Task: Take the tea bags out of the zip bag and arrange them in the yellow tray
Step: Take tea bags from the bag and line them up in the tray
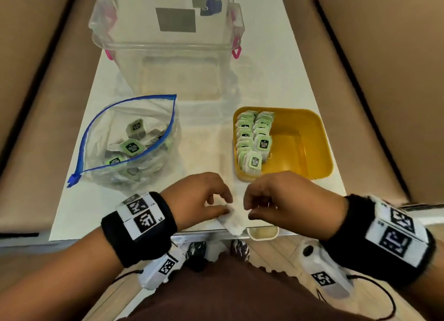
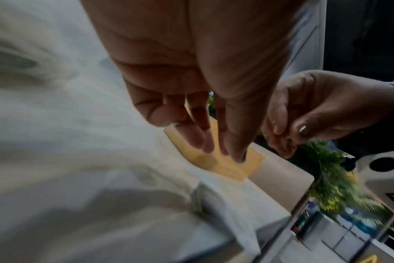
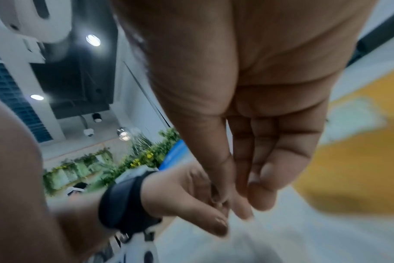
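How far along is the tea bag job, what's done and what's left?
Partly done. Two rows of tea bags stand along the left side of the yellow tray; the rest of it is bare. In hand: the left hand pinches one tea bag at the table's near edge, the right hand close beside it. Left: many bags remain in the open zip bag.

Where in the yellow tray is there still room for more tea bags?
The tray is bare across its middle and right side. Tea bags fill two rows against its left wall. The table between zip bag and tray is bare too.
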### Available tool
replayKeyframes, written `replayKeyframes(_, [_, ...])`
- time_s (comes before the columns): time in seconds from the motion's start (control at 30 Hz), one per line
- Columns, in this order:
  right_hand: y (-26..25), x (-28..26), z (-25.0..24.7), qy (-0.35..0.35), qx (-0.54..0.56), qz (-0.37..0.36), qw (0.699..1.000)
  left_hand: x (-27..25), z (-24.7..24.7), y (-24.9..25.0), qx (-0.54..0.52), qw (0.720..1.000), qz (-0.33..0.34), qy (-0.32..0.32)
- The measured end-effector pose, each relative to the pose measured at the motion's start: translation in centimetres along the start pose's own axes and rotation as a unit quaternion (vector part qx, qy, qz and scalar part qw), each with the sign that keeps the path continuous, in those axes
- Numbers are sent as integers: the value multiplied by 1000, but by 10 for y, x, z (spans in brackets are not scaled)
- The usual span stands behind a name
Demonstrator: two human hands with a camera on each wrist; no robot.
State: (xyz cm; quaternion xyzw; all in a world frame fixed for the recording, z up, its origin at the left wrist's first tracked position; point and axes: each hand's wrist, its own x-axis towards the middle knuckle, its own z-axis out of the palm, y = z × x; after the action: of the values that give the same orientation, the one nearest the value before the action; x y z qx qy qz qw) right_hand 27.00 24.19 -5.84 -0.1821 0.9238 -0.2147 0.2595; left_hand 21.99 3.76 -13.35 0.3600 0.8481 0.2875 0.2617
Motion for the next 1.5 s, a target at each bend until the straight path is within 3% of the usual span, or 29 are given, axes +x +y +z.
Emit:
replayKeyframes(0.13, [20,5,50,-16,-2,22,1000,-5,18,-10,25,999,29,-20])
replayKeyframes(0.27, [26,8,86,16,-27,13,999,-4,25,-17,55,998,17,-9])
replayKeyframes(0.57, [24,15,98,107,-59,-23,992,0,27,-25,0,1000,-4,15])
replayKeyframes(0.83, [9,-1,45,153,-22,-35,987,11,1,-16,-52,991,-52,113])
replayKeyframes(0.93, [10,-8,4,163,-10,-10,987,24,-9,-7,-65,983,-78,150])
replayKeyframes(1.07, [32,-5,-42,199,-3,48,979,41,-9,6,-187,958,-130,175])
replayKeyframes(1.13, [45,4,-57,174,-41,90,980,48,-7,10,-236,943,-152,180])
replayKeyframes(1.33, [66,42,-65,-8,-119,178,977,57,-4,15,-289,924,-159,194])
replayKeyframes(1.5, [71,68,-61,-42,-128,185,973,56,-3,16,-321,913,-149,201])
